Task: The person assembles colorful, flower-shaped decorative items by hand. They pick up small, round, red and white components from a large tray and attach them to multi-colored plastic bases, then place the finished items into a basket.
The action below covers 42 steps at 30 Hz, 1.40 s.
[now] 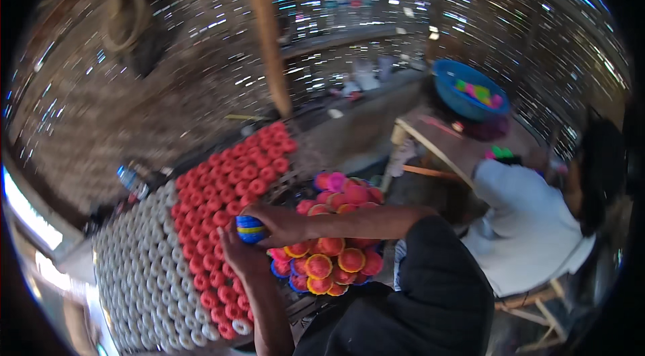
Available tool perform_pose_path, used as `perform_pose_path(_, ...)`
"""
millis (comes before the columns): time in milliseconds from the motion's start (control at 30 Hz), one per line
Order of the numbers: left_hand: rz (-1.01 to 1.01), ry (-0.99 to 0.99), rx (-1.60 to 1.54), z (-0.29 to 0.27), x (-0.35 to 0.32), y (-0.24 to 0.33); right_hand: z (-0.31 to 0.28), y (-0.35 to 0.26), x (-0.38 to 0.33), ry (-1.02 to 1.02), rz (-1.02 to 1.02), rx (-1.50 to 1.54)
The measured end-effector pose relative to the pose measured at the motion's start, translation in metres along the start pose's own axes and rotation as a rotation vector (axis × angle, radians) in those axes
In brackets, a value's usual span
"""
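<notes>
Both hands are grasping one thing: I see the left hand (242, 254) and right hand (281, 224) around a rounded blue, yellow-banded object (250, 229), above red ring-shaped pieces (234, 208). White ring-shaped pieces (144, 248) fill the left; a multicoloured heap of rounded pieces (318, 266) lies just right. Far right, a person in white (531, 238) sits near a blue basin (449, 95).

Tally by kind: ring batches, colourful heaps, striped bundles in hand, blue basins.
Ring batches, white rings and red rings: 2
Colourful heap: 1
Blue-and-yellow bundle: 1
Blue basin: 1
Total: 5
</notes>
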<state>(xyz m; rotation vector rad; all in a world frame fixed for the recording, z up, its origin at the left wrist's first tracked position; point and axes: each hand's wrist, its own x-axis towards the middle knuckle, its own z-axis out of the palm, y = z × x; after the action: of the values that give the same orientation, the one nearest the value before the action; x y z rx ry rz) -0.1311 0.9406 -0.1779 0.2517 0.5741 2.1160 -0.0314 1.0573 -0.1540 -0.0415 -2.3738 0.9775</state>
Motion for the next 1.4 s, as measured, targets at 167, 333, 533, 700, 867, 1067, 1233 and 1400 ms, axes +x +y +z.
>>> perform_pose_path(167, -0.075, -0.163, 0.220, 0.015, -0.003, -0.011, -0.075, 0.024, -0.022, 0.321, 0.402, 0.302)
perform_pose_path(333, 0.063, -0.143, 0.568, 0.009, -0.033, -0.007, -0.265, 0.066, -0.069, 0.947, 0.470, 0.756)
perform_pose_path(533, 0.180, 0.016, 0.779, 0.012, -0.058, -0.010, -0.478, 0.072, -0.153, 1.481, 0.402, 0.538)
perform_pose_path(700, 0.214, 0.131, 0.745, -0.004, -0.069, -0.017, -0.354, 0.070, -0.140, 1.163, 0.597, 0.266)
perform_pose_path(867, 0.192, 0.138, 0.862, -0.034, -0.075, -0.029, -0.169, 0.076, -0.155, 0.486, 0.586, -0.023)
perform_pose_path(1067, 0.227, 0.099, 1.014, -0.024, -0.077, -0.034, -0.126, 0.069, -0.098, -0.031, 0.586, -0.875)
perform_pose_path(1233, 0.239, 0.059, 1.044, -0.013, -0.086, -0.030, -0.127, 0.110, -0.085, -0.280, 0.756, -0.847)
perform_pose_path(1400, 0.183, 0.125, 0.917, -0.042, -0.091, -0.032, -0.116, 0.144, -0.083, -0.297, 0.604, -0.772)
